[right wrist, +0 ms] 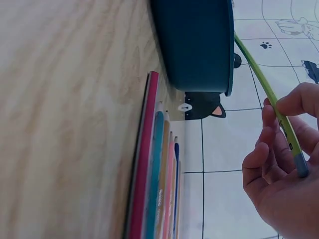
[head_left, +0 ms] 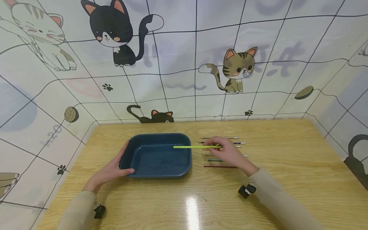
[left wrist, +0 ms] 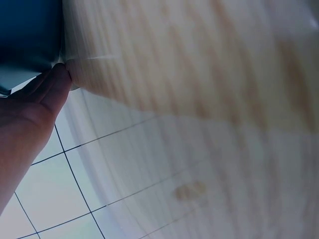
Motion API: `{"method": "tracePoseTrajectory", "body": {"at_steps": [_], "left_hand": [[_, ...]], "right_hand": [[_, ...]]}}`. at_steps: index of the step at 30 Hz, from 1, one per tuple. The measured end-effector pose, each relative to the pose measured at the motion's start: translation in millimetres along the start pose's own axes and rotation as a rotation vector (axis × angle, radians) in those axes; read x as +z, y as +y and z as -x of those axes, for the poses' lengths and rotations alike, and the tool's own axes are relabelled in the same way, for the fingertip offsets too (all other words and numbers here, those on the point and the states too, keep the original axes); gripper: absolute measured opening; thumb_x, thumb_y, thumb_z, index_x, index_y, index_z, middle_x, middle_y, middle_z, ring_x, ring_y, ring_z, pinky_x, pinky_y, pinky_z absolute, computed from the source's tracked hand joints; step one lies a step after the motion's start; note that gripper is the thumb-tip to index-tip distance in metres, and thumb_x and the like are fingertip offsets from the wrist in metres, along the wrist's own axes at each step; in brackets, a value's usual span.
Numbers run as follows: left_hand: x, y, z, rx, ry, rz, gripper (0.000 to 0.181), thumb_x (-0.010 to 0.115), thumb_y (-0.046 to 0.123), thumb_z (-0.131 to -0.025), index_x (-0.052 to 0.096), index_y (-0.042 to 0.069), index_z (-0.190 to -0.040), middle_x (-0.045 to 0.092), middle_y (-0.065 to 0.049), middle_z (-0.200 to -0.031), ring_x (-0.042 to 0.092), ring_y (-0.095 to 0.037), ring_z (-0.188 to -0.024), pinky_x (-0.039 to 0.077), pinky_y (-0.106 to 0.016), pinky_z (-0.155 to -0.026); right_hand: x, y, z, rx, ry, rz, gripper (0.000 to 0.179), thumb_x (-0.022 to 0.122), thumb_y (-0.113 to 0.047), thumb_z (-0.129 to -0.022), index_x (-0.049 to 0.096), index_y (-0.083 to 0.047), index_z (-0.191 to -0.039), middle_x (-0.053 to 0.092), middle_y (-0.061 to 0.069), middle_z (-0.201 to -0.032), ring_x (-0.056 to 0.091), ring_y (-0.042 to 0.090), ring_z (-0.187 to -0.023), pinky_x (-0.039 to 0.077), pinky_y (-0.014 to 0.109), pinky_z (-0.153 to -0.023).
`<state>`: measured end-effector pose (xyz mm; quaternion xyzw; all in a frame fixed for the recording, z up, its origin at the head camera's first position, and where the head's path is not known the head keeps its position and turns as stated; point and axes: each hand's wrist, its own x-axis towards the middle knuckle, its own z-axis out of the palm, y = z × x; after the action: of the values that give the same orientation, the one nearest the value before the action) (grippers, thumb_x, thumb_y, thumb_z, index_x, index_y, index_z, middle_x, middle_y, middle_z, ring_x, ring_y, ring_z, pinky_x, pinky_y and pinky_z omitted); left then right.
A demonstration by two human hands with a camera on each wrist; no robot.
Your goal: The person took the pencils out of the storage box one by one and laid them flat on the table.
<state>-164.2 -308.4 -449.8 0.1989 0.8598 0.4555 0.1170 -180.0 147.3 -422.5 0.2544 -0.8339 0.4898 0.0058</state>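
Note:
A dark blue rectangular plastic tub (head_left: 155, 161) stands on the wooden table, left of centre. My left hand (head_left: 110, 169) holds its left side, thumb at the front corner of the rim and fingers along the outer wall. Between thumb and fingers, my right hand (head_left: 230, 155) pinches a yellow-green pencil (head_left: 184, 147). That pencil lies nearly level, its far end over the inside of the tub. In the right wrist view its grey end (right wrist: 300, 165) points back toward the palm. Below the right hand lie several pencils in a row, among them a dark red pencil (head_left: 217, 166) and a teal pencil (right wrist: 155, 164).
The wooden table (head_left: 287, 153) extends right of the pencils and in front of the tub. Behind it hangs a white gridded backdrop (head_left: 178, 86) with cartoon cats, which also rises at both sides. Small black devices (head_left: 246, 190) are worn at the wrists.

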Motion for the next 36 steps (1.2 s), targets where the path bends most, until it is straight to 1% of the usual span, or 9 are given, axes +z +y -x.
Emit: {"method": "tracePoseTrajectory", "body": {"at_steps": [4, 7, 14, 20, 22, 29, 32, 36], "left_hand": [[-0.1, -0.6, -0.5, 0.006, 0.0, -0.007, 0.11, 0.077, 0.015, -0.082, -0.003, 0.026, -0.156, -0.005, -0.015, -0.16, -0.004, -0.042, -0.141, 0.007, -0.069, -0.103], [-0.5, -1.6, -0.5, 0.007, 0.004, -0.011, 0.11, 0.077, 0.015, -0.081, -0.003, 0.026, -0.156, -0.005, -0.014, -0.16, -0.003, -0.042, -0.141, 0.007, -0.07, -0.102], [-0.3, -3.7, 0.3, 0.001, 0.003, -0.01, 0.11, 0.077, 0.015, -0.081, -0.003, 0.027, -0.156, -0.005, -0.014, -0.16, -0.003, -0.042, -0.141, 0.008, -0.07, -0.102], [-0.1, -1.8, -0.6, 0.014, 0.005, -0.012, 0.11, 0.077, 0.015, -0.082, -0.003, 0.025, -0.156, -0.005, -0.014, -0.16, -0.003, -0.041, -0.141, 0.007, -0.068, -0.103], [-0.4, -0.8, -1.1, 0.015, 0.005, -0.011, 0.11, 0.077, 0.015, -0.082, -0.003, 0.025, -0.156, -0.005, -0.014, -0.16, -0.003, -0.041, -0.141, 0.007, -0.068, -0.103], [-1.6, 0.6, -1.6, -0.007, -0.004, -0.007, 0.11, 0.077, 0.016, -0.082, -0.003, 0.026, -0.156, -0.006, -0.014, -0.16, -0.004, -0.041, -0.142, 0.007, -0.069, -0.103], [-1.8, 0.3, -1.5, -0.009, -0.004, -0.005, 0.11, 0.077, 0.016, -0.082, -0.004, 0.025, -0.156, -0.006, -0.014, -0.16, -0.004, -0.041, -0.142, 0.007, -0.069, -0.103], [-1.8, 0.2, -1.3, -0.008, -0.004, -0.003, 0.11, 0.077, 0.016, -0.082, -0.004, 0.025, -0.156, -0.006, -0.014, -0.16, -0.004, -0.04, -0.142, 0.007, -0.069, -0.103]], "right_hand": [[-7, 6, 11.7, 0.019, 0.003, 0.021, 0.022, 0.059, -0.001, -0.092, 0.071, -0.008, -0.109, 0.066, 0.004, -0.108, 0.053, 0.016, -0.078, 0.045, 0.031, -0.065], [-12, 11, 18.8, 0.025, -0.008, 0.043, 0.022, 0.06, -0.001, -0.091, 0.071, -0.008, -0.109, 0.067, 0.003, -0.11, 0.057, 0.017, -0.089, 0.047, 0.035, -0.072], [-24, 15, 37.2, 0.033, -0.014, 0.02, 0.021, 0.06, -0.004, -0.092, 0.07, -0.008, -0.111, 0.066, 0.005, -0.112, 0.056, 0.016, -0.09, 0.044, 0.032, -0.069], [-36, 17, 52.9, -0.004, -0.01, 0.022, 0.023, 0.06, 0.002, -0.091, 0.071, -0.008, -0.108, 0.067, 0.004, -0.109, 0.057, 0.012, -0.094, 0.046, 0.031, -0.073], [-39, 18, 58.5, -0.013, -0.008, 0.019, 0.022, 0.06, 0.003, -0.09, 0.071, -0.007, -0.107, 0.067, 0.004, -0.108, 0.058, 0.012, -0.094, 0.046, 0.03, -0.073], [-45, 25, 72.9, -0.041, -0.014, 0.01, 0.026, 0.062, 0.005, -0.088, 0.07, -0.008, -0.109, 0.066, 0.003, -0.107, 0.059, 0.015, -0.093, 0.046, 0.027, -0.073], [-46, 29, 76.3, -0.034, -0.02, 0.021, 0.025, 0.063, 0.005, -0.088, 0.07, -0.008, -0.108, 0.067, 0.003, -0.106, 0.06, 0.015, -0.093, 0.047, 0.027, -0.073], [-45, 34, 80.2, -0.005, -0.055, 0.02, 0.023, 0.064, 0.005, -0.088, 0.07, -0.008, -0.107, 0.067, 0.005, -0.105, 0.06, 0.012, -0.092, 0.049, 0.027, -0.071]]}}
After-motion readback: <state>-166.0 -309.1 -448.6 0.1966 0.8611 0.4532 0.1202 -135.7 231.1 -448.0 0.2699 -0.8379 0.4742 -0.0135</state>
